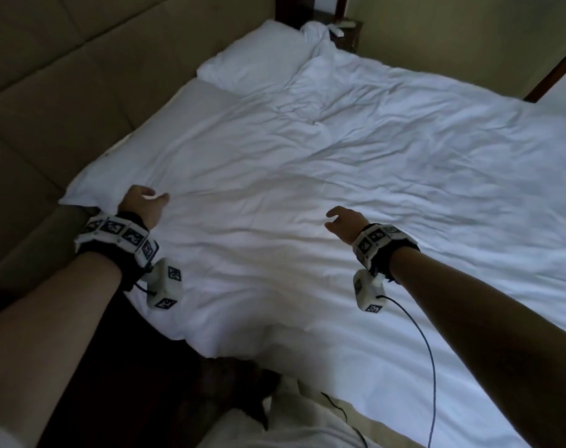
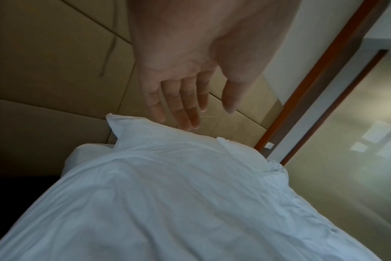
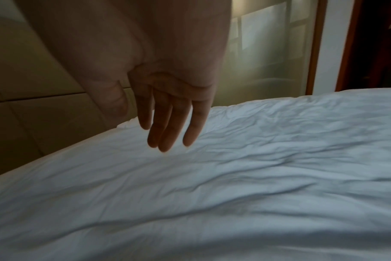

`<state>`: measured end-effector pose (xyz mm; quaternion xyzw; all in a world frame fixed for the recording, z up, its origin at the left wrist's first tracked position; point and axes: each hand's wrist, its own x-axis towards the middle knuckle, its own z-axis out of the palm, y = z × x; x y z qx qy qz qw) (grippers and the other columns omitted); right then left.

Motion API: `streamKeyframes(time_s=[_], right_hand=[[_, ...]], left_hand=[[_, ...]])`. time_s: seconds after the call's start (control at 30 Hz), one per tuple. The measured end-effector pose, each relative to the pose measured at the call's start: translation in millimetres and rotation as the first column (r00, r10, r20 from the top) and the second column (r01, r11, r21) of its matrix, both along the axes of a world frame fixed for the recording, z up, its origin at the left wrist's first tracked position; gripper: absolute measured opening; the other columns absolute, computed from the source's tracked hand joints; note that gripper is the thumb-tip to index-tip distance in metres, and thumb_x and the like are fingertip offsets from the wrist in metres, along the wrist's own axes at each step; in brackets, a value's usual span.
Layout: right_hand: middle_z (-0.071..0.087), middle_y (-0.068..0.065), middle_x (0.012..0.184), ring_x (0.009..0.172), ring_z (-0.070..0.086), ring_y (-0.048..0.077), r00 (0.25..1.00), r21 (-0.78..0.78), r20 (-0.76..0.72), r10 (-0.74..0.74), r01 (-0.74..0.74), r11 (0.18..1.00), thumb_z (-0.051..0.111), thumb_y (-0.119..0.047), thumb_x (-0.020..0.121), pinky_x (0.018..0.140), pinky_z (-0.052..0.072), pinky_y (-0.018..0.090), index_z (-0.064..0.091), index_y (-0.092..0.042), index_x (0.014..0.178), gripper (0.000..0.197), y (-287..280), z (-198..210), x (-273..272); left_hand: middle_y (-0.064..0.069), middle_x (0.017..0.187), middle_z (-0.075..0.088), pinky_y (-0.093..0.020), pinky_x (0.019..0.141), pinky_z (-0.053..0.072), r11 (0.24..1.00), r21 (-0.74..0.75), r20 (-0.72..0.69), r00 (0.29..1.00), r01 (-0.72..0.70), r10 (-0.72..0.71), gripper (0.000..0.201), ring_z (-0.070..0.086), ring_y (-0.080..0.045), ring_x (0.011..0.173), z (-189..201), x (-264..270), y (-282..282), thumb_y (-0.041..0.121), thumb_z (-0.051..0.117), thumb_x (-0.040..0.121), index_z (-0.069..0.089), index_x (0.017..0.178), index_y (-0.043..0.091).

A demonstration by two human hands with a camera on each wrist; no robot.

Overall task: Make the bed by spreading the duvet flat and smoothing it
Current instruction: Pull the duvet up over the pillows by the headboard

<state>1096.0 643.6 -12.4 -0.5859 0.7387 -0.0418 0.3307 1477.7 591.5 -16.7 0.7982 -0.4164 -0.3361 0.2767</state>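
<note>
A white duvet (image 1: 323,176) lies spread over the bed, wrinkled across the middle and bunched at the far corner. My left hand (image 1: 146,202) hovers over its near left part with fingers loosely extended and nothing in it; in the left wrist view the left hand (image 2: 190,98) is above the duvet (image 2: 167,203). My right hand (image 1: 343,223) hovers over the duvet's middle, fingers straight and relaxed. The right wrist view shows the right hand (image 3: 167,123) just above the duvet (image 3: 212,194), holding nothing.
A white pillow (image 1: 255,56) lies at the head of the bed beside a strip of bare sheet (image 1: 204,98). A padded beige headboard wall (image 1: 48,92) runs along the left. A dark nightstand (image 1: 343,30) stands at the far corner. A wooden-framed frosted glass panel (image 2: 346,141) lies beyond.
</note>
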Motion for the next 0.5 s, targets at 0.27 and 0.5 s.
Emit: streamKeyframes(time_s=[0.27,0.5], right_hand=[[0.059,0.015,0.126,0.120,0.052,0.028,0.990,-0.057,-0.034,-0.139,0.137,0.989,0.053,-0.023,0.093,0.097,0.039,0.029,0.051,-0.010,0.127,0.037,67,17,-35],[0.061,0.015,0.121,0.116,0.053,0.029,0.992,-0.060,-0.024,-0.126,0.125,0.990,0.054,-0.022,0.093,0.093,0.041,0.029,0.053,-0.010,0.126,0.035,132,27,-30]], left_hand=[[-0.019,0.121,0.061,-0.049,0.099,0.046,0.997,-0.075,-0.063,0.998,0.022,-0.027,0.046,0.058,-0.037,0.111,12,-10,31,0.043,0.063,0.080,0.052,0.112,0.012],[-0.023,0.118,0.062,-0.049,0.098,0.047,0.996,-0.087,-0.116,0.993,-0.010,-0.001,0.046,0.059,-0.039,0.110,7,-18,76,0.033,0.060,0.085,0.052,0.118,0.003]])
